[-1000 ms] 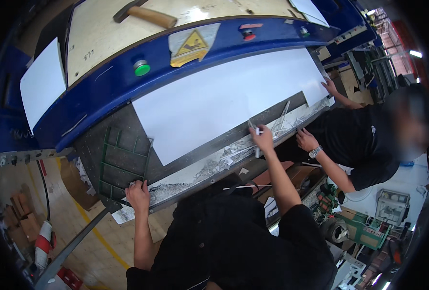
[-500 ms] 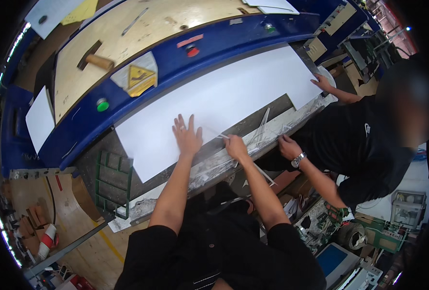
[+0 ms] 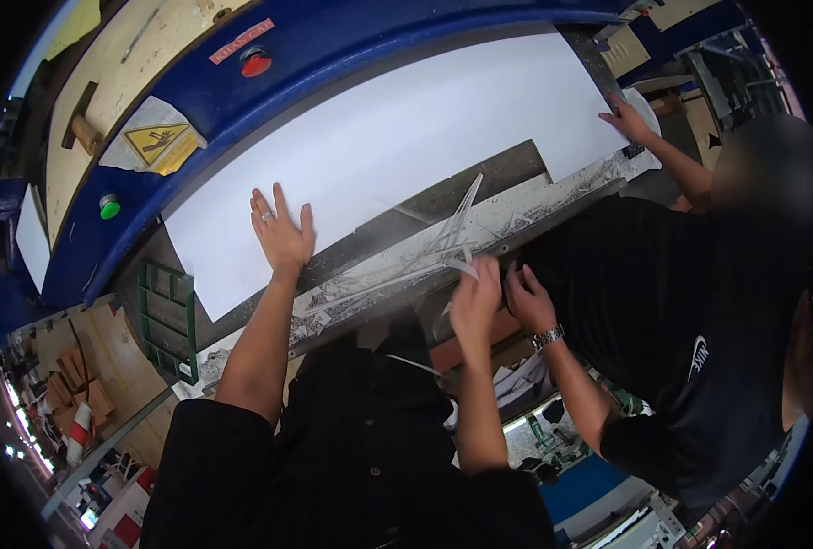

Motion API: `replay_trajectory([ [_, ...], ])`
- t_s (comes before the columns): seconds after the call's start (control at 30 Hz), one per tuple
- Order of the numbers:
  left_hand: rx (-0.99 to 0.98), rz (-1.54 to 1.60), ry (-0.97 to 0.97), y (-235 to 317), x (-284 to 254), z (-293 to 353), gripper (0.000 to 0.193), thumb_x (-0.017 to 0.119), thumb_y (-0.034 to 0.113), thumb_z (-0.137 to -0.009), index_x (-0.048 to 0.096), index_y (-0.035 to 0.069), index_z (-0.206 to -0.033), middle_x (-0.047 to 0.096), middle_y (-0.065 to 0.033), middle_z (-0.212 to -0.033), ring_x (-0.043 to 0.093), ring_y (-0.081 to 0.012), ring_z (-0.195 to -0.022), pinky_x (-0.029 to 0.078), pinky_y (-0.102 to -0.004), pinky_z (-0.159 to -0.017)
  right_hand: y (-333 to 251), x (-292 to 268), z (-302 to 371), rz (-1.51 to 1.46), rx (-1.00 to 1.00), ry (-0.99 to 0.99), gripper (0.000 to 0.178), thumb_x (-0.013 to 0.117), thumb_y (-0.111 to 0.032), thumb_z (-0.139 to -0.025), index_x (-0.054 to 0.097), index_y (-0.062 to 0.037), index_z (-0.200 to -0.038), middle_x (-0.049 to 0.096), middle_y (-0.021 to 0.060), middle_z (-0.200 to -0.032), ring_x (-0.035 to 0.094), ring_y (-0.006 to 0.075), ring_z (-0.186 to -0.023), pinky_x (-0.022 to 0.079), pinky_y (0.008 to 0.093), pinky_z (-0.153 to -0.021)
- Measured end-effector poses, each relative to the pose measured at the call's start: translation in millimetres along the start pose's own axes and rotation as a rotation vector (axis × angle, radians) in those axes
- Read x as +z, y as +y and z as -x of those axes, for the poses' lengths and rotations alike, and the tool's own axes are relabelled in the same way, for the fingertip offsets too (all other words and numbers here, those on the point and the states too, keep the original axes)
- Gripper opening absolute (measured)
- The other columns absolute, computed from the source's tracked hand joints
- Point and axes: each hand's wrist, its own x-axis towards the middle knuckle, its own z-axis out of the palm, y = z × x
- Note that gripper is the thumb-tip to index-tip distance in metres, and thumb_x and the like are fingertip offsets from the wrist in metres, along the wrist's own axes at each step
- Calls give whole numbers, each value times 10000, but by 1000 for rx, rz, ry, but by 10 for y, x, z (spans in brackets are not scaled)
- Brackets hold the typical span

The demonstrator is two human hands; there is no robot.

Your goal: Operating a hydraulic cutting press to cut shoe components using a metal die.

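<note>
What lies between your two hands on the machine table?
In the head view, between left hand and right hand: white sheet edge, dark table, thin offcut strips.

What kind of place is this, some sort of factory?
Most likely a workshop or small factory floor. A big blue machine with a red button and a yellow warning sign holds a wide white sheet, which the left hand presses flat. Thin offcut strips lie along the table's edge.
</note>
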Motion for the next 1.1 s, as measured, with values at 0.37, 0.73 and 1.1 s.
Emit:
replay_trajectory([
  [0.37,-1,81,48,63,-213,146,793,539,542,-949,327,80,-1557,190,-330,-1600,153,-450,-1507,142,-520,-1229,411,527,-259,102,129,20,198,630,-142,-935,566,12,-1042,657,238,-779,660,404,-762,487,524,-800],
  [0.73,175,2027,-762,-232,-2424,2101,1235,497,873,-789,-37,132,-1620,155,-212,-1643,220,-310,-1509,154,-504,-1230,-1918,181,1267,-1260,194,-365,332,571,-61,-1011,408,-94,-1298,528,62,-1000,465,94,-752,405,245,-651],
  [1.1,-608,1066,324,-2839,-3166,3879,384,606,112,-1007,550,38,-1380,648,-31,-992,584,-78,-815,492,-254,-673,-2939,1901,3156,-429,-239,-1663,614,640,-35,-928,378,-5,-1482,537,178,-1395,576,261,-1181,471,372,-1003],
])
